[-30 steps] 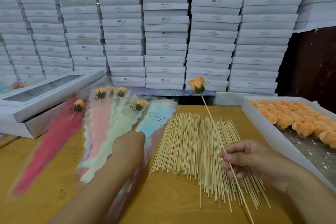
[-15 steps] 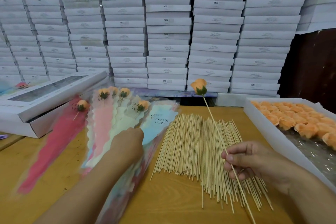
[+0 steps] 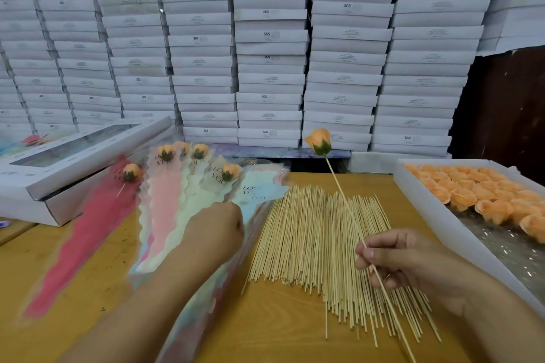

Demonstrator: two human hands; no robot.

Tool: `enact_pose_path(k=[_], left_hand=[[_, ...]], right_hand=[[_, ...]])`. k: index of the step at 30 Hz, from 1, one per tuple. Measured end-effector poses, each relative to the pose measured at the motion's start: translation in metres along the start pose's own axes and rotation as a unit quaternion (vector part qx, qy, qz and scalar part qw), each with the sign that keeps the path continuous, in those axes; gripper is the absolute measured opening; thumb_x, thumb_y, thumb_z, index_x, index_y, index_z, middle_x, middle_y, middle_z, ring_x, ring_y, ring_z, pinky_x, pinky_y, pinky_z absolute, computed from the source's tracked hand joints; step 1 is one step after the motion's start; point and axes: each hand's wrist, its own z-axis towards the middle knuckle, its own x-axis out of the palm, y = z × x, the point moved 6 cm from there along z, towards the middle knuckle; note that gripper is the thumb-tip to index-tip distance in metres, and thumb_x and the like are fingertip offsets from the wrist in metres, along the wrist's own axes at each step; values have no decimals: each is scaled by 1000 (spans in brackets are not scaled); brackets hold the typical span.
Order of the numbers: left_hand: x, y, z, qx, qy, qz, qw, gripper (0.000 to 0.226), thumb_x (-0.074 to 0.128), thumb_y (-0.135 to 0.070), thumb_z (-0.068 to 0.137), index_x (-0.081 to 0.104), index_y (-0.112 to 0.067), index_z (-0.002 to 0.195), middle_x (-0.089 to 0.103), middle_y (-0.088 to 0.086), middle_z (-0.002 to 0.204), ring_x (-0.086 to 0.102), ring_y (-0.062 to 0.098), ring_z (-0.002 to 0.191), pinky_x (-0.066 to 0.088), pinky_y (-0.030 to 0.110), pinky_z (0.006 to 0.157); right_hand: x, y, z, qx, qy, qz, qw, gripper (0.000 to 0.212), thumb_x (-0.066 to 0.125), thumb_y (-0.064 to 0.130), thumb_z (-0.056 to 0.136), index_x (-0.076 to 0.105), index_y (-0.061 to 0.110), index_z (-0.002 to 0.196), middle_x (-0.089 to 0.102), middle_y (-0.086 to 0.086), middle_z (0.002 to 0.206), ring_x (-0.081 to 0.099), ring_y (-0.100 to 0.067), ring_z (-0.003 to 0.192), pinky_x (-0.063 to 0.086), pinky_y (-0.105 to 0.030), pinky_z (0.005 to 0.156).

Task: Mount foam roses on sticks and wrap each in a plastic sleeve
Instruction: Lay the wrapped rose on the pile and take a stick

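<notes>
My right hand [image 3: 413, 262] pinches a thin wooden stick [image 3: 345, 200] that carries an orange foam rose [image 3: 318, 141] at its top, held tilted above the pile of loose sticks [image 3: 303, 239]. My left hand [image 3: 215, 230] is curled, knuckles up, on the stack of pastel plastic sleeves [image 3: 262, 188] printed "LOVE YOU" and grips the top one; its fingertips are hidden. Several wrapped roses lie fanned out to the left, among them one in a red sleeve [image 3: 88, 230] and one in a pink sleeve [image 3: 165, 194].
A white tray [image 3: 427, 209] at the right holds several loose orange rose heads [image 3: 483, 197]. A white windowed box [image 3: 73, 153] sits at the left on the wooden table [image 3: 280, 327]. A wall of stacked white boxes [image 3: 271, 38] stands behind.
My left hand has shifted slightly up and right on the sleeve stack, and the sleeves blur with movement. The right hand keeps the rose stick in nearly the same place.
</notes>
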Motion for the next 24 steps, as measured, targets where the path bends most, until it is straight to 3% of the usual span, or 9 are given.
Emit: enact_pose_path(k=[5, 9, 12, 17, 20, 22, 24], left_hand=[[-5, -52, -31, 103, 54, -111, 987, 20, 55, -23, 92, 72, -18, 83, 71, -3, 80, 66, 10, 71, 47, 19, 57], [5, -91, -58, 154, 119, -153, 969, 18, 56, -28, 92, 71, -19, 85, 71, -3, 79, 66, 12, 73, 54, 29, 85], [7, -112, -75, 178, 142, -146, 963, 21, 54, -35, 94, 71, -22, 92, 72, -3, 92, 67, 17, 84, 58, 34, 79], [6, -134, -92, 199, 180, -121, 956, 21, 53, -34, 97, 71, -26, 104, 70, 0, 108, 65, 23, 100, 51, 33, 83], [8, -146, -97, 210, 224, -110, 945, 23, 53, -28, 99, 71, -20, 110, 69, 6, 114, 63, 28, 105, 48, 32, 85], [13, -151, -99, 209, 279, -122, 929, 15, 55, -23, 100, 68, -18, 105, 65, 4, 107, 61, 25, 107, 46, 32, 89], [12, -151, -100, 230, 325, -145, 906, 16, 57, -26, 101, 61, -28, 85, 59, -9, 83, 62, 18, 101, 46, 30, 93]], right_hand=[[6, -6, 4, 18, 1, 31, 999, 44, 81, 19, 66, 73, 0, 105, 75, -16, 109, 69, -19, 61, 53, -20, 48], [8, -12, 7, 39, -2, 66, 997, 49, 82, 16, 67, 69, -1, 112, 74, -17, 111, 70, -19, 61, 53, -20, 47], [12, -15, 9, 52, 4, 78, 996, 39, 84, 17, 64, 78, 4, 100, 74, -18, 109, 69, -19, 60, 53, -20, 46], [14, -18, 10, 62, -11, 73, 995, 29, 84, 13, 63, 80, 7, 91, 76, -15, 92, 69, -20, 58, 49, -19, 41], [14, -20, 10, 65, -25, 65, 995, 27, 83, 13, 61, 80, 5, 87, 77, -10, 87, 68, -20, 56, 48, -19, 40], [13, -22, 11, 70, -34, 60, 995, 27, 83, 12, 58, 80, 1, 83, 76, -14, 89, 67, -20, 52, 47, -19, 38], [13, -23, 10, 77, -37, 56, 995, 26, 82, 11, 58, 79, 0, 81, 75, -19, 94, 66, -19, 51, 46, -18, 38]])
